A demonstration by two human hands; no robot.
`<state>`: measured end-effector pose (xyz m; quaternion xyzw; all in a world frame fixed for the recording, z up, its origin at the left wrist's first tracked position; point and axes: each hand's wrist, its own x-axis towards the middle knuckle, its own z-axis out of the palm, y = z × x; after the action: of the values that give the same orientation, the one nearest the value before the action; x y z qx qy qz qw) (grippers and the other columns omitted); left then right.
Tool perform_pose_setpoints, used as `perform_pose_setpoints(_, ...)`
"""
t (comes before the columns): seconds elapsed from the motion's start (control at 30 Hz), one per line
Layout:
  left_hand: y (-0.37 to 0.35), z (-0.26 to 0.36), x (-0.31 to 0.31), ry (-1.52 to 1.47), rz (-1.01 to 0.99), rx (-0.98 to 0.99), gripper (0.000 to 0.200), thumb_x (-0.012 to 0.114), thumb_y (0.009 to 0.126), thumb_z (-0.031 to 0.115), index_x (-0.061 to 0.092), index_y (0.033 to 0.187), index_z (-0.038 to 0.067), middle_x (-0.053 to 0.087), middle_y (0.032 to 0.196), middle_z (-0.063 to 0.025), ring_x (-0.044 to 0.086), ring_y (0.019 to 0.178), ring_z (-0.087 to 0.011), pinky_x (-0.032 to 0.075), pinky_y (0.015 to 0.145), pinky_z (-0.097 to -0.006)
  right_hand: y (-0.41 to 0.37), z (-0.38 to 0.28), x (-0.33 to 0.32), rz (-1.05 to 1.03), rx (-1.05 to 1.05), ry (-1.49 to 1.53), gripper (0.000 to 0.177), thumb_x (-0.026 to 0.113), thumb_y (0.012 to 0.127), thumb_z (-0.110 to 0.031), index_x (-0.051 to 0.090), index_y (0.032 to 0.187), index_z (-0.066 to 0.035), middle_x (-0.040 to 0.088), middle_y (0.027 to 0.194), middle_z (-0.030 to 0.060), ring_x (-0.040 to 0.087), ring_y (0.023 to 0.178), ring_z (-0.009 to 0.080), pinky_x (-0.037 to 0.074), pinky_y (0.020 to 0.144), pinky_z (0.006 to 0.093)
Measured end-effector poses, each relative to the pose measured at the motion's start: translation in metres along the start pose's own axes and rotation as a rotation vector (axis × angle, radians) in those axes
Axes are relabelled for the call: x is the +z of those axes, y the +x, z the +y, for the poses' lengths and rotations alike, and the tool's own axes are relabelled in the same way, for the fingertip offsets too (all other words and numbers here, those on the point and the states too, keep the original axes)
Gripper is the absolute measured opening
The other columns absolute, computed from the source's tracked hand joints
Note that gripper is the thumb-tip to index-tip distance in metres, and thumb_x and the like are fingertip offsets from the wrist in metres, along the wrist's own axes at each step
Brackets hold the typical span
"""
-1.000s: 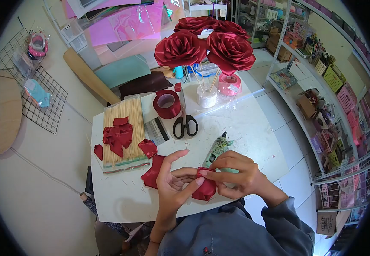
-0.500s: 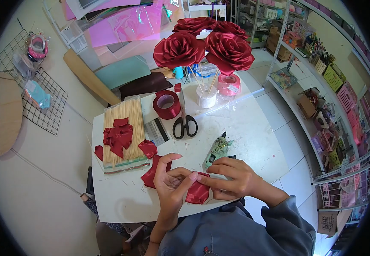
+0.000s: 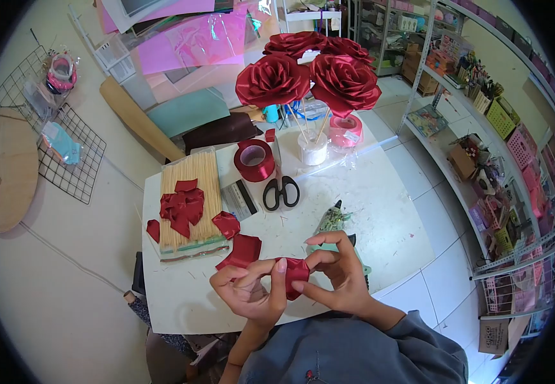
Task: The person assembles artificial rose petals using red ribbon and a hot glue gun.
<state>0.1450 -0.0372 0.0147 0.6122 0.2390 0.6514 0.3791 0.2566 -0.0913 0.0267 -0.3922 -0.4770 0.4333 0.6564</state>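
Pinching a red satin petal [image 3: 296, 270] from both sides, the two hands meet over the near edge of the desk [image 3: 380, 192], well below the scissors [image 3: 280, 192] in the head view. The left hand [image 3: 246, 296] lies palm up, its thumb and fingertips closed on the petal's left edge, with one finger stretched across the front of the cloth. The right hand [image 3: 338, 276] grips the right edge between thumb and forefinger, the other fingers curled behind. The petal is off the desk, held between the hands.

The scissors lie shut near the middle of the desk, handles toward the person. A glue gun [image 3: 330, 221] lies just below and to the right of them, partly behind the right hand. A red spool [image 3: 255, 161] stands just above and to the left of the scissors. A white cup [image 3: 314, 149] above and to the right holds the stems of the roses [image 3: 273, 79], and a pink spool [image 3: 346, 130] stands beyond it. A pack of skewers [image 3: 194, 173] lies to the left of the scissors, with a heap of cut petals [image 3: 181, 206] on top. A dark card [image 3: 239, 200] sits between the scissors and the pack. A loose petal [image 3: 244, 249] lies below and to the left of the scissors, close to the left hand.
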Motion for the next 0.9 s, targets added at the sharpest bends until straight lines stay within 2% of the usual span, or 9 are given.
perform_pose_setpoints(0.07, 0.002, 0.003, -0.001, 0.001, 0.000, 0.028, 0.043, 0.059, 0.068, -0.012, 0.028, 0.096, -0.001, 0.056, 0.069, -0.0118, 0.054, 0.062, -0.0107, 0.042, 0.059, -0.0183, 0.001, 0.000, 0.002, 0.014, 0.019, 0.019, 0.054, 0.062, 0.069, 0.006, 0.031, 0.112, -0.003, 0.054, 0.076, 0.0058, 0.052, 0.074, 0.0099, 0.041, 0.069, 0.0232)
perform_pose_setpoints(0.13, 0.007, 0.014, -0.004, -0.176, -0.004, -0.239, 0.045, 0.058, 0.069, -0.012, 0.028, 0.101, -0.001, 0.057, 0.069, -0.0124, 0.055, 0.061, -0.0113, 0.043, 0.059, -0.0185, 0.002, -0.001, 0.003, 0.015, 0.029, 0.060, 0.052, 0.060, 0.070, 0.007, 0.031, 0.112, -0.003, 0.054, 0.074, 0.0051, 0.052, 0.073, 0.0090, 0.040, 0.068, 0.0226)
perform_pose_setpoints(0.17, 0.009, 0.016, -0.006, -0.175, -0.002, -0.238, 0.045, 0.058, 0.069, -0.012, 0.028, 0.101, -0.001, 0.057, 0.069, -0.0124, 0.055, 0.061, -0.0113, 0.043, 0.059, -0.0185, 0.002, -0.001, 0.002, 0.013, 0.030, 0.060, 0.052, 0.060, 0.070, 0.007, 0.031, 0.112, -0.003, 0.054, 0.074, 0.0051, 0.052, 0.073, 0.0090, 0.040, 0.068, 0.0226)
perform_pose_setpoints(0.23, 0.012, 0.018, -0.009, -0.360, -0.031, -0.410, 0.050, 0.059, 0.069, -0.011, 0.027, 0.106, -0.001, 0.058, 0.068, -0.0125, 0.055, 0.063, -0.0114, 0.043, 0.061, -0.0190, 0.001, -0.001, 0.001, -0.007, 0.046, 0.080, 0.052, 0.060, 0.070, 0.008, 0.031, 0.112, -0.003, 0.055, 0.075, 0.0052, 0.052, 0.073, 0.0087, 0.039, 0.068, 0.0223)
perform_pose_setpoints(0.33, 0.013, 0.016, -0.008, -0.239, -0.123, -0.340, 0.055, 0.061, 0.067, -0.010, 0.026, 0.109, -0.001, 0.057, 0.068, -0.0109, 0.055, 0.065, -0.0104, 0.043, 0.063, -0.0201, 0.000, -0.002, 0.001, -0.020, 0.072, 0.115, 0.052, 0.059, 0.071, 0.008, 0.031, 0.112, -0.004, 0.055, 0.076, 0.0048, 0.052, 0.073, 0.0086, 0.038, 0.069, 0.0221)
perform_pose_setpoints(0.57, 0.004, 0.003, -0.014, -0.141, -0.071, -0.257, 0.054, 0.064, 0.066, -0.009, 0.028, 0.106, 0.000, 0.057, 0.068, -0.0086, 0.054, 0.065, -0.0098, 0.042, 0.065, -0.0210, 0.001, 0.004, 0.006, 0.000, 0.072, 0.129, 0.051, 0.058, 0.071, 0.008, 0.030, 0.112, -0.004, 0.054, 0.076, 0.0044, 0.052, 0.074, 0.0089, 0.039, 0.070, 0.0219)
perform_pose_setpoints(0.67, 0.004, 0.003, -0.013, -0.172, -0.035, -0.272, 0.053, 0.063, 0.066, -0.008, 0.029, 0.105, 0.001, 0.058, 0.069, -0.0099, 0.056, 0.068, -0.0110, 0.043, 0.068, -0.0219, 0.002, 0.007, 0.006, 0.052, 0.035, 0.098, 0.050, 0.057, 0.071, 0.009, 0.030, 0.112, -0.003, 0.054, 0.076, 0.0047, 0.052, 0.073, 0.0093, 0.040, 0.070, 0.0223)
perform_pose_setpoints(0.77, 0.008, 0.011, -0.009, -0.193, -0.041, -0.385, 0.054, 0.062, 0.068, -0.007, 0.027, 0.108, 0.002, 0.059, 0.072, -0.0113, 0.057, 0.073, -0.0127, 0.044, 0.072, -0.0238, 0.004, 0.009, 0.005, 0.125, -0.018, 0.080, 0.049, 0.056, 0.071, 0.009, 0.031, 0.112, -0.003, 0.054, 0.076, 0.0050, 0.051, 0.073, 0.0096, 0.040, 0.070, 0.0226)
perform_pose_setpoints(0.9, 0.009, 0.012, -0.013, -0.264, -0.121, -0.417, 0.058, 0.060, 0.069, -0.007, 0.026, 0.116, 0.000, 0.059, 0.078, -0.0136, 0.058, 0.078, -0.0156, 0.045, 0.074, -0.0255, 0.005, 0.004, 0.000, 0.170, -0.025, 0.065, 0.049, 0.055, 0.072, 0.009, 0.032, 0.112, -0.003, 0.052, 0.075, 0.0048, 0.050, 0.072, 0.0095, 0.040, 0.069, 0.0224)
